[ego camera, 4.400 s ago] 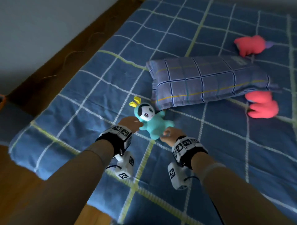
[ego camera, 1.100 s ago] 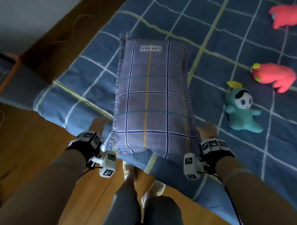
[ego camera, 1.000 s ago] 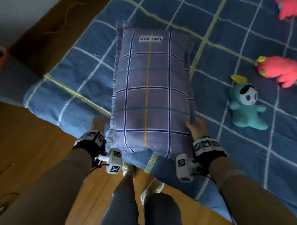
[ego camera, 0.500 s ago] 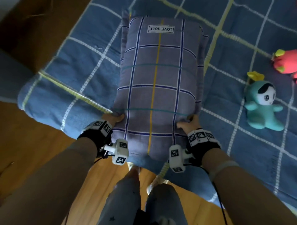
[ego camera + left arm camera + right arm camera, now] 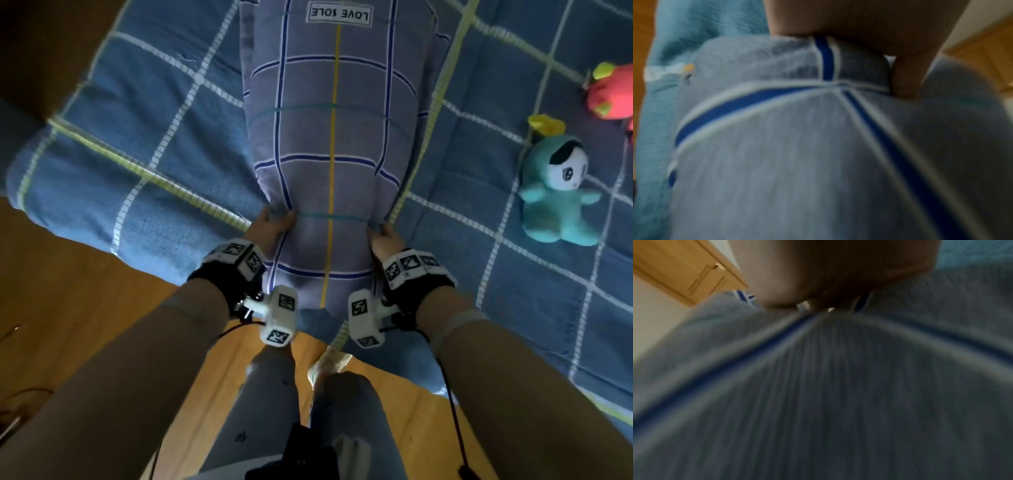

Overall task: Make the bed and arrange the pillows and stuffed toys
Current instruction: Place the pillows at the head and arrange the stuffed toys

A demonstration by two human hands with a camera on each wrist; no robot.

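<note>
A grey-purple checked pillow (image 5: 329,137) lies lengthwise on the blue checked bedspread (image 5: 154,113), its near end hanging over the bed's edge. My left hand (image 5: 274,222) grips the pillow's left side near that end, and my right hand (image 5: 383,234) grips its right side; the fabric bunches under both. The left wrist view shows the pillow (image 5: 797,146) close up with a finger pressed into it. The right wrist view is blurred, filled by the pillow (image 5: 838,394). A teal stuffed doll (image 5: 558,192) sits on the bedspread to the right, and a red stuffed toy (image 5: 613,92) lies beyond it.
The bed's edge runs diagonally in front of me, with wooden floor (image 5: 85,308) below it. My legs and feet (image 5: 329,366) stand close against the bed. A wooden cabinet (image 5: 684,272) shows in the right wrist view.
Both hands closed in from beside the pillow's near corners and took hold of its sides, squeezing the end narrower. The pillow has come nearer to me.
</note>
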